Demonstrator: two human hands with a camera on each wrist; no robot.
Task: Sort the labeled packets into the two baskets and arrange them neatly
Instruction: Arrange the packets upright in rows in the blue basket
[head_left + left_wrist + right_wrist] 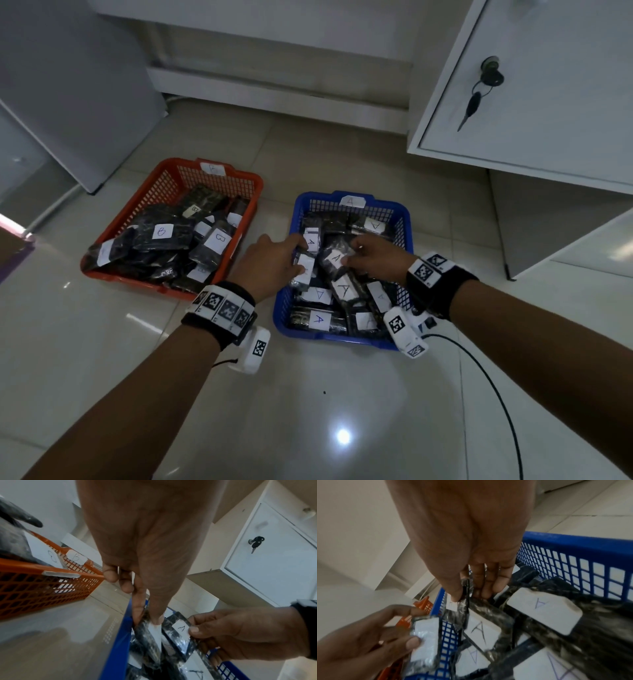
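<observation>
A blue basket (406,219) tagged A stands on the floor to the right, with several dark packets bearing white A labels inside. An orange basket (137,202) tagged B, to its left, has several B packets (162,233). My left hand (297,255) pinches a dark packet (304,269) by its top edge at the blue basket's left rim; in the left wrist view the thumb and fingers (155,620) close on this packet (155,635). My right hand (352,255) pinches an A packet (335,258) in the middle of the blue basket, shown in the right wrist view as packet (481,630).
A white cabinet door with a key (486,80) in its lock hangs open at the upper right. A black cable (493,383) trails over the glossy tile floor by my right arm. A grey-white unit (68,102) stands at the left.
</observation>
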